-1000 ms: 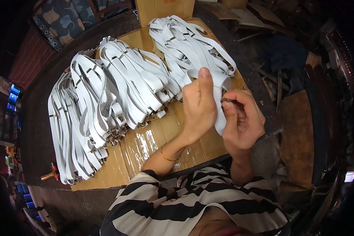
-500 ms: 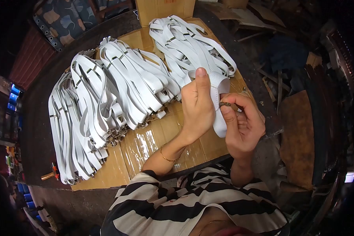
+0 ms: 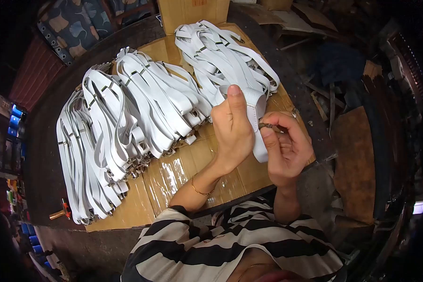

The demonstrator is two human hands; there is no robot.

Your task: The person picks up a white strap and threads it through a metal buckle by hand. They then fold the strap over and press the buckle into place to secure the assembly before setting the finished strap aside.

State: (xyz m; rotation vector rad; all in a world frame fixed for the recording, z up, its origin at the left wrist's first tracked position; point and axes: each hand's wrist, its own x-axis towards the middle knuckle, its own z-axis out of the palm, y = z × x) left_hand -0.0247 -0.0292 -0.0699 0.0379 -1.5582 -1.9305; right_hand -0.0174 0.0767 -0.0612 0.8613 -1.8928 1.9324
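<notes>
My left hand [image 3: 233, 131] is closed round a white elastic strap [image 3: 260, 152], thumb pointing up, with the strap looped over behind the fingers. A stitched seam shows on the strap beside the palm. My right hand [image 3: 289, 148] pinches a small dark metal piece [image 3: 267, 125] between thumb and forefinger, against the strap's right edge; its exact kind is too small to tell. Just beyond both hands lies a loose pile of white straps [image 3: 221, 56]. Left of them, more bundles of white straps [image 3: 150, 94] with metal clips at their ends lie side by side.
Taped cardboard [image 3: 174, 176] covers much of the dark table [image 3: 42, 188]. A cardboard box [image 3: 195, 16] stands at the back. A wooden-handled tool [image 3: 58, 215] lies at the table's left front. Scrap boards [image 3: 355, 160] lean on the right.
Both hands and the strap sit slightly further left in the picture, while the view itself has shifted a little. The grip of each hand looks the same.
</notes>
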